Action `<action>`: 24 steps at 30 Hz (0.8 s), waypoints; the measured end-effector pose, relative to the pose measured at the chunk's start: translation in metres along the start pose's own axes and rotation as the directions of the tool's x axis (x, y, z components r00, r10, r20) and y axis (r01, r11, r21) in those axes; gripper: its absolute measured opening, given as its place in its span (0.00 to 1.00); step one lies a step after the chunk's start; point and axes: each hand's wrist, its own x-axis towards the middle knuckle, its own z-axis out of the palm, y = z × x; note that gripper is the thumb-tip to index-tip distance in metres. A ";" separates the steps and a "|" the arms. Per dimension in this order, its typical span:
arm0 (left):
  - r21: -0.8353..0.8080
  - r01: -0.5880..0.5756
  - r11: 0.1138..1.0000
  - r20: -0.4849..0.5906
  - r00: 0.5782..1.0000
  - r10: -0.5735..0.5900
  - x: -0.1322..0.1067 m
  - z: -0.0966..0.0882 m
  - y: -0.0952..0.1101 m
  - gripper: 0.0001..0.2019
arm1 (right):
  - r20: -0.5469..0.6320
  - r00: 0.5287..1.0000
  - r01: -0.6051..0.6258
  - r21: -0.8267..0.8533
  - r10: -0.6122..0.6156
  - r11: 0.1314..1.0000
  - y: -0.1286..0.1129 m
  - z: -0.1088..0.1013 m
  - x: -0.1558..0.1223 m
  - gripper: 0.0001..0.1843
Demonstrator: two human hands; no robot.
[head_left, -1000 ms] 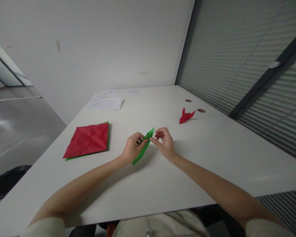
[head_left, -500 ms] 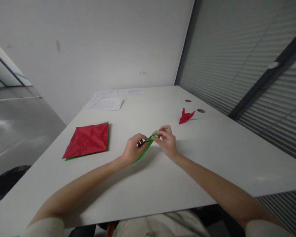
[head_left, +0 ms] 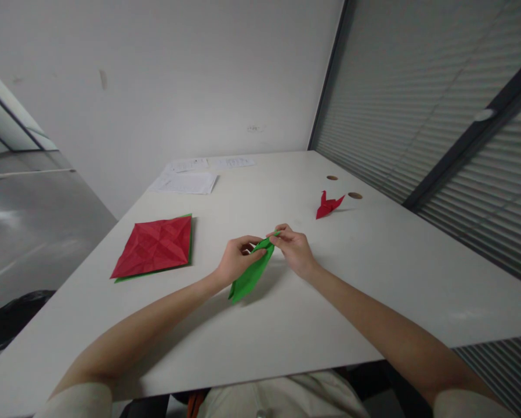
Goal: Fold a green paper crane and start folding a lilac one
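A folded piece of green origami paper (head_left: 252, 275) is held up slantwise above the white table (head_left: 330, 307), its wide end toward me. My left hand (head_left: 239, 255) pinches it near the middle, thumb on the near face and fingers behind. At its narrow far tip, my right hand (head_left: 293, 246) grips the paper between thumb and fingers. Part of the upper edge is hidden by the fingers. A red folded paper crane (head_left: 329, 205) stands beyond my right hand. To the left lies a creased red paper sheet (head_left: 158, 244) with green paper under it.
White printed papers (head_left: 191, 183) lie at the far left of the table by the wall. Two round holes, one a cable hole (head_left: 355, 195), are near the right edge by the window blinds (head_left: 382, 116). A black bag (head_left: 12, 319) stands on the floor at left.
The green paper has turned so its broad face shows now, where it was nearly edge-on. My right fingers have closed in at its tip; the red crane and sheets stay put.
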 end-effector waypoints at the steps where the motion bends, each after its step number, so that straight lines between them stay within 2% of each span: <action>1: -0.023 0.022 0.999 0.008 1.000 -0.022 0.000 0.001 0.000 0.13 | 0.000 1.000 -0.012 0.002 0.012 1.000 0.000 0.001 0.000 0.14; 4: -0.089 0.075 0.993 0.021 0.997 -0.073 0.000 0.002 0.001 0.16 | 0.000 0.999 -0.039 -0.006 0.039 0.999 -0.004 0.003 -0.001 0.15; 7: -0.111 0.073 0.991 0.009 0.997 -0.072 0.001 0.002 0.002 0.16 | -0.001 0.999 -0.047 0.000 0.047 0.999 -0.008 0.004 -0.001 0.15; 18: -0.050 0.024 0.998 0.026 0.999 -0.023 0.003 0.001 0.002 0.17 | 0.002 0.999 -0.051 -0.051 0.052 0.997 -0.011 0.008 -0.004 0.16; 24: -0.021 0.029 0.999 0.064 0.998 -0.027 0.004 -0.002 -0.001 0.17 | 0.012 0.996 -0.084 0.025 0.084 0.996 -0.010 0.006 -0.002 0.14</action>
